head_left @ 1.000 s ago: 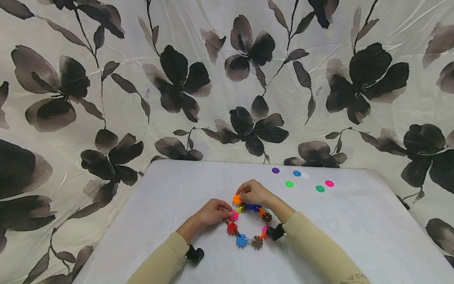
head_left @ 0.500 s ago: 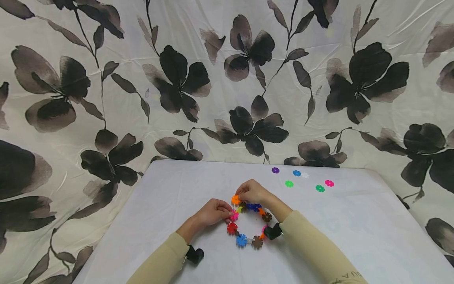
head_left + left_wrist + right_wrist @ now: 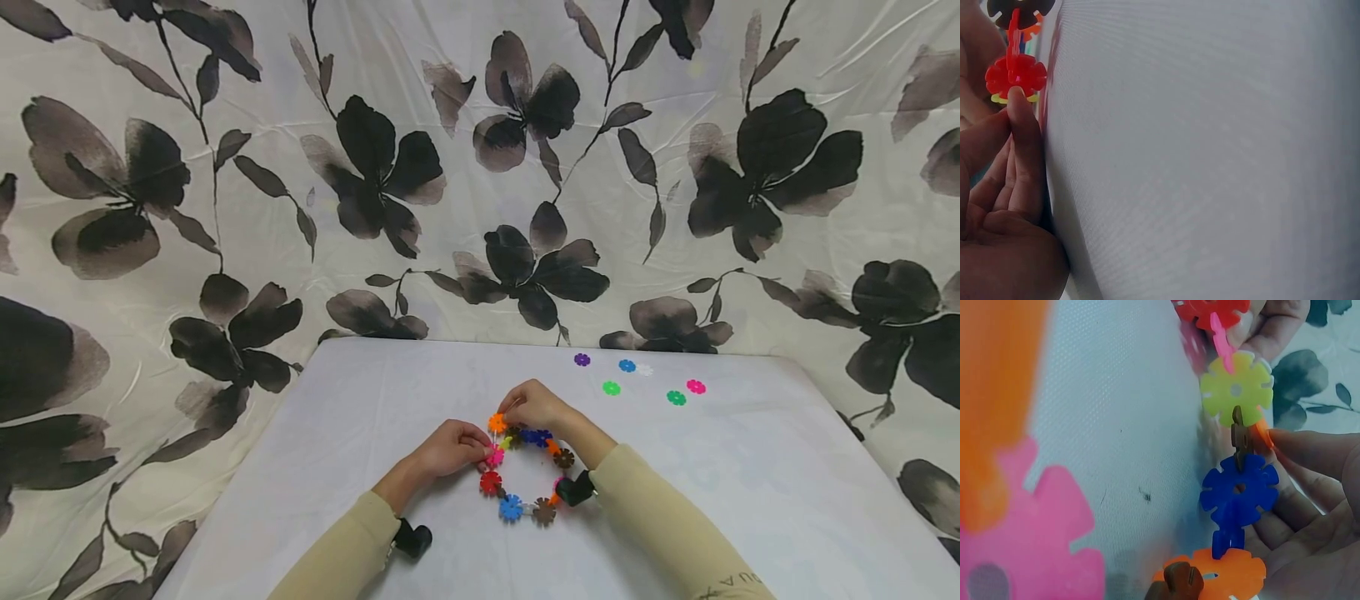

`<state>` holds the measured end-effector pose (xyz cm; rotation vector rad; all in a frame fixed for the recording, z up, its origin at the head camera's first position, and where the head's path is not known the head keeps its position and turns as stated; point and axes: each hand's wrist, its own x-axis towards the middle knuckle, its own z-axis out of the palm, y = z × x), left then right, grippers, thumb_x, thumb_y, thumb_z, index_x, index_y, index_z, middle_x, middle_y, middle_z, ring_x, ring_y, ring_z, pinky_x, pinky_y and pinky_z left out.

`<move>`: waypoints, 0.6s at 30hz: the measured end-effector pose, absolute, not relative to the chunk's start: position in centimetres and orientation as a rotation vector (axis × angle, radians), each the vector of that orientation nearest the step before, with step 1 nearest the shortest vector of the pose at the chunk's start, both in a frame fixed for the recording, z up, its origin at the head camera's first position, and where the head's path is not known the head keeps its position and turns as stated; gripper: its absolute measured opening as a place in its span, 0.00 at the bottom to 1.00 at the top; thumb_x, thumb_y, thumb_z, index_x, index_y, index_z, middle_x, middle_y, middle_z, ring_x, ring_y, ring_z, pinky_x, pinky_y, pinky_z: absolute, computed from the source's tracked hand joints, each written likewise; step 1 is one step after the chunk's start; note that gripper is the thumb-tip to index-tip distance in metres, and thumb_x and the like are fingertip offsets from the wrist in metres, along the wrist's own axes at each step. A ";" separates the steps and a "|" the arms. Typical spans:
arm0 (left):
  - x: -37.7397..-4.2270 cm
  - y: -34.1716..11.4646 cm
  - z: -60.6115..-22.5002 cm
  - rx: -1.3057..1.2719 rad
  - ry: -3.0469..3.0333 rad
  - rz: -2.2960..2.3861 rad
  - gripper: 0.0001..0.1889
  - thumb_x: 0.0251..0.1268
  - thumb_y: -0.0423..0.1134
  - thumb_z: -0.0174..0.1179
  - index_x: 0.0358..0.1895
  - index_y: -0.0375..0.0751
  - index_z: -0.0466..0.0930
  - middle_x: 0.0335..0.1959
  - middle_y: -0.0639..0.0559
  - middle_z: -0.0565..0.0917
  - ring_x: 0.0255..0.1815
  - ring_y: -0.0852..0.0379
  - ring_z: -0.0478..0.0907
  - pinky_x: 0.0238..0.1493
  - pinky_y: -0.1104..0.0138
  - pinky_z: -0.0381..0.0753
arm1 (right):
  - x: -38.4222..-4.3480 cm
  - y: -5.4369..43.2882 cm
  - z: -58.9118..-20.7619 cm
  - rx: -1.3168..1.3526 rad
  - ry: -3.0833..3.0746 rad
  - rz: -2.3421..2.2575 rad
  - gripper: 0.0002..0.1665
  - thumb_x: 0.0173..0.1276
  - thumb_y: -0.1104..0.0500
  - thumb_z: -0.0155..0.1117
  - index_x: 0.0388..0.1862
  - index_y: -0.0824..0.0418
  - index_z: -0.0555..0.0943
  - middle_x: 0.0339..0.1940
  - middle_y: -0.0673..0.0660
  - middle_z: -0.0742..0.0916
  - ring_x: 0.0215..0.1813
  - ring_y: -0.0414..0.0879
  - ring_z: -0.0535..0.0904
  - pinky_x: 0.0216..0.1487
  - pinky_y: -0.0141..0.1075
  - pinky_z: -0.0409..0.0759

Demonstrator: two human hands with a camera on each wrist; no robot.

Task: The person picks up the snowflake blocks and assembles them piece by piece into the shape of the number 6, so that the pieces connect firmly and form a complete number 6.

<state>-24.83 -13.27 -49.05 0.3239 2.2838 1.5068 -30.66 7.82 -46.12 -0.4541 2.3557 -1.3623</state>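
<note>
A ring of slotted plastic flower discs lies on the white table, its links joined edge to edge, among them a light blue disc [image 3: 511, 508], a red disc [image 3: 491, 483] and dark blue discs [image 3: 1239, 489]. My left hand [image 3: 452, 447] pinches a pink disc [image 3: 495, 456] at the ring's left side. My right hand [image 3: 536, 406], at the far side, pinches an orange disc [image 3: 497, 423] beside a yellow-green disc [image 3: 1236, 389]. A white piece shows behind the yellow-green one; exactly how it joins the orange disc is hidden. In the left wrist view, thumb and finger meet just below red discs [image 3: 1015, 76].
Loose discs lie toward the table's far right: purple [image 3: 582, 360], blue [image 3: 627, 366], white [image 3: 646, 370], light green [image 3: 611, 388], dark green [image 3: 677, 398] and pink [image 3: 696, 387]. Behind the table [image 3: 390, 383] hangs a floral cloth [image 3: 450, 300].
The orange disc in my right hand has shifted slightly left and toward me. My right wrist has turned a little; the left hand stays in place.
</note>
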 end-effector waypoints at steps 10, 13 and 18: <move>-24.7 -13.3 -49.0 0.300 2.285 1.511 0.10 0.73 0.32 0.61 0.50 0.28 0.83 0.35 0.46 0.88 0.32 0.55 0.84 0.49 0.60 0.84 | -30.8 7.4 -46.4 -0.457 2.373 -1.365 0.08 0.68 0.68 0.66 0.43 0.69 0.88 0.37 0.57 0.90 0.35 0.44 0.82 0.43 0.37 0.83; -24.7 -13.3 -48.9 0.299 2.284 1.515 0.10 0.73 0.32 0.61 0.50 0.28 0.82 0.34 0.46 0.88 0.32 0.55 0.84 0.49 0.60 0.84 | -30.7 7.3 -46.2 -0.468 2.364 -1.366 0.08 0.68 0.68 0.66 0.43 0.69 0.88 0.37 0.57 0.90 0.36 0.44 0.83 0.44 0.38 0.83; -24.8 -13.3 -48.7 0.299 2.257 1.524 0.09 0.73 0.32 0.61 0.49 0.28 0.83 0.34 0.47 0.88 0.32 0.55 0.85 0.50 0.62 0.84 | -30.8 7.6 -46.2 -0.468 2.349 -1.338 0.08 0.68 0.68 0.67 0.43 0.69 0.88 0.38 0.57 0.90 0.37 0.45 0.83 0.48 0.39 0.83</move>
